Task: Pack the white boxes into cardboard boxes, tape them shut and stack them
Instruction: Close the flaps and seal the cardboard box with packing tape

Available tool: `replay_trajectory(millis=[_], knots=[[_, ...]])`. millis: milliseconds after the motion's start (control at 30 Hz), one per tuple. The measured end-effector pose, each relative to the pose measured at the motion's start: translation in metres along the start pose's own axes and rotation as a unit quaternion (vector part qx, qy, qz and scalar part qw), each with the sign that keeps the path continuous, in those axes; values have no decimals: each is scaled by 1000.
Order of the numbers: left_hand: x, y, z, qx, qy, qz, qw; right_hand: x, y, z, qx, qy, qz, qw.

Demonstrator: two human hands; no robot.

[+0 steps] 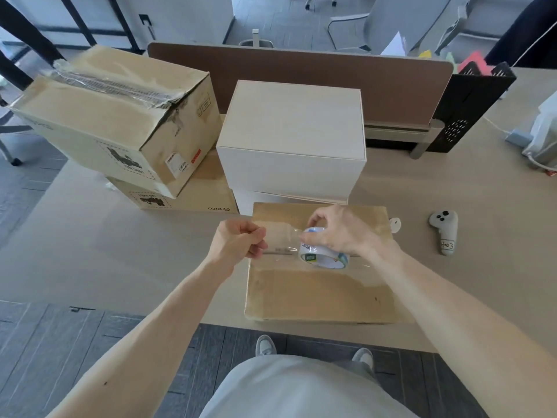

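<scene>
1. Closed brown cardboard box [319, 291] sat at near edge of pale counter [120, 260], seam up, ready for taping.
2. Right hand [340, 230] held clear tape roll w/ white core [322, 254] over seam, fingers clamped round it. Left hand [238, 239] pinched its free end, drawn left, prob. to keep tape taut.
3. White rectangular boxes [292, 140] stacked just beyond, unpacked; taped cardboard boxes [120, 116] stacked far left, out of the way.

The lower cardboard box [193, 205] at far left carries the brand "PICO", upside down, on its near side. The grey controller [443, 229] at right bears a handwritten label, seemingly "H03". Print on the tape roll [319, 258] is too blurred to read.
</scene>
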State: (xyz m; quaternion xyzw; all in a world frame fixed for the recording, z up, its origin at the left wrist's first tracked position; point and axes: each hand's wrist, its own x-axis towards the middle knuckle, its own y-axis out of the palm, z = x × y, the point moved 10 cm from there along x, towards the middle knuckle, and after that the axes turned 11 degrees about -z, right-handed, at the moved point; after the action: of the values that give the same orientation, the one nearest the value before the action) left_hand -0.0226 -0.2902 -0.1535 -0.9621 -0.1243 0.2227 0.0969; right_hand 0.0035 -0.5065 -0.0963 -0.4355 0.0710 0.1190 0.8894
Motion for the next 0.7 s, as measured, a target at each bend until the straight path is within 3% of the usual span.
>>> replay_trajectory(millis=[167, 700], knots=[[10, -33, 13, -2, -9, -22, 1000, 8, 17, 15, -78, 15, -36, 996], [26, -46, 67, 4, -53, -17, 998, 22, 58, 47, -220, 26, 42, 974]])
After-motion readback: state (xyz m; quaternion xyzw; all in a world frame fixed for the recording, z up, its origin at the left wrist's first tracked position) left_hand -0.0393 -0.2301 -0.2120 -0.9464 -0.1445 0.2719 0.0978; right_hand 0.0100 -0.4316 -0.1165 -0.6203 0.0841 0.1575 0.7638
